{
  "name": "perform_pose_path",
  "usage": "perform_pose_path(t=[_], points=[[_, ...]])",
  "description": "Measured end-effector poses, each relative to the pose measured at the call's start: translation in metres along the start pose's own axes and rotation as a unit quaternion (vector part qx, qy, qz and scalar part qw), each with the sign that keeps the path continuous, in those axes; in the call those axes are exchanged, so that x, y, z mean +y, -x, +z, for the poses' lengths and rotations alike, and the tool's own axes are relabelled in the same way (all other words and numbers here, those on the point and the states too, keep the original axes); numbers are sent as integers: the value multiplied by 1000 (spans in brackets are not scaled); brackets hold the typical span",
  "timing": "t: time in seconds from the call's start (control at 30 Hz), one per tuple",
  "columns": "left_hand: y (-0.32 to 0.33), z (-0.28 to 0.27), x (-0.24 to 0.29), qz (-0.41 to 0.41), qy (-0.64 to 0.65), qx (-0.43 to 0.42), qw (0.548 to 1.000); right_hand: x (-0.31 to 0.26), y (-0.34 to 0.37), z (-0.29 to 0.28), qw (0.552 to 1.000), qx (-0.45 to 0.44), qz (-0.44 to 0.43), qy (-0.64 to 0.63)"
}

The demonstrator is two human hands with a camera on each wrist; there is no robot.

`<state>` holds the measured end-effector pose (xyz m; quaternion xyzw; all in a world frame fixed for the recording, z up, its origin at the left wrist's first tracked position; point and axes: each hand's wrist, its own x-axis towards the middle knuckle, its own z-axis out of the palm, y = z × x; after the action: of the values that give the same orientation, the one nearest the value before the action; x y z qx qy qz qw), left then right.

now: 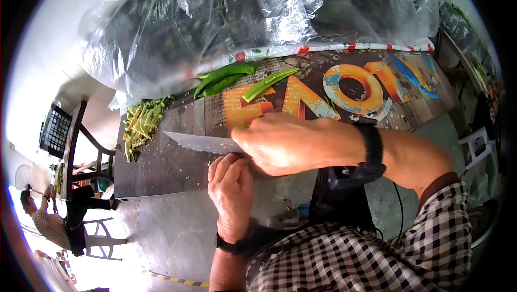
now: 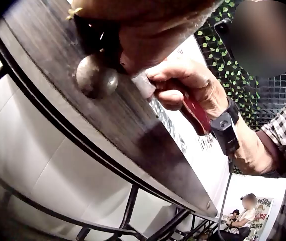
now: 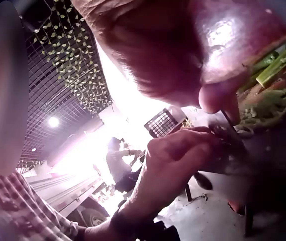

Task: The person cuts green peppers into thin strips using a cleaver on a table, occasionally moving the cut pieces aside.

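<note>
My right hand (image 1: 291,141) grips the red handle (image 2: 195,114) of a kitchen knife, its broad blade (image 1: 202,142) pointing left over the dark table (image 1: 177,173). At the near table edge, close by the blade's heel, my left hand (image 1: 231,187) has its fingers curled. In the left wrist view they close round a dark glossy piece (image 2: 97,31), mostly hidden by the hand; I cannot tell what it is. Whole green peppers (image 1: 229,78) lie farther back, with a split pepper (image 1: 269,84) to their right. A heap of shredded green pepper (image 1: 142,122) sits at the left end.
Crumpled clear plastic sheeting (image 1: 285,12) stands along the back of the table, above a flowered cloth edge (image 1: 301,50). Small pale bits dot the tabletop. At the far left are a black crate (image 1: 55,129) and a person (image 1: 51,224) beside a chair.
</note>
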<state>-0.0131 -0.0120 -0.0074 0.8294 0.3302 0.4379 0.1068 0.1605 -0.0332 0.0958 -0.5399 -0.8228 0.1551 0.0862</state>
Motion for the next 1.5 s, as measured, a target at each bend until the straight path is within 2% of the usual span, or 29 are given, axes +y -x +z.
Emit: perform_pose_path(t=[0.13,0.23,0.27,0.3,0.4,0.43,0.5,0.53,0.57,0.63,0.67,0.73,0.77,0.83,0.93,0.97,1.07,1.2,1.33,1.43,1.5], points=[[-2,-3,1,-10,13,-8,1000,-4,-9,-6,999,-17,33,-15],[-3,-3,4,-41,23,1,999,16,2,-3,998,16,19,-62],[-4,-5,5,-55,25,-3,998,21,10,-1,996,75,17,-47],[-3,-5,3,-57,35,-4,998,20,18,-7,993,76,53,-73],[-3,-8,-3,-47,50,-7,998,33,37,-11,982,175,45,-60],[-2,-9,-4,-96,135,15,986,31,43,-16,982,170,58,-58],[1,-10,-7,-187,303,56,933,24,54,-24,982,161,85,-54],[2,-12,-10,-204,329,100,917,19,57,-26,978,147,93,-112],[4,-12,-15,-190,329,130,916,15,58,-24,972,167,58,-153],[3,-14,-13,-167,320,149,921,12,55,-14,974,123,61,-180],[4,-15,-14,-184,310,150,921,7,53,-14,980,70,67,-173],[3,-15,-18,-213,293,150,920,12,48,2,972,57,19,-228],[2,-17,-19,-216,271,120,930,17,45,8,971,61,-9,-231],[3,-21,-22,-223,224,62,947,19,45,-3,975,17,39,-220],[2,-18,-24,-175,162,52,970,28,54,-21,981,-7,88,-175],[1,-18,-24,-163,137,41,976,39,61,-16,984,38,64,-164],[-4,-21,-20,-166,122,9,979,54,85,-23,985,59,112,-117],[-15,-26,-18,-124,115,-52,984,50,109,-36,946,112,234,-196],[-50,-39,-1,-80,57,-114,989,51,127,-30,961,174,163,-143],[-76,-37,-13,-8,66,-107,992,56,132,-22,975,91,131,-153],[-97,-35,-15,27,31,-125,991,59,133,-18,979,104,91,-149]])
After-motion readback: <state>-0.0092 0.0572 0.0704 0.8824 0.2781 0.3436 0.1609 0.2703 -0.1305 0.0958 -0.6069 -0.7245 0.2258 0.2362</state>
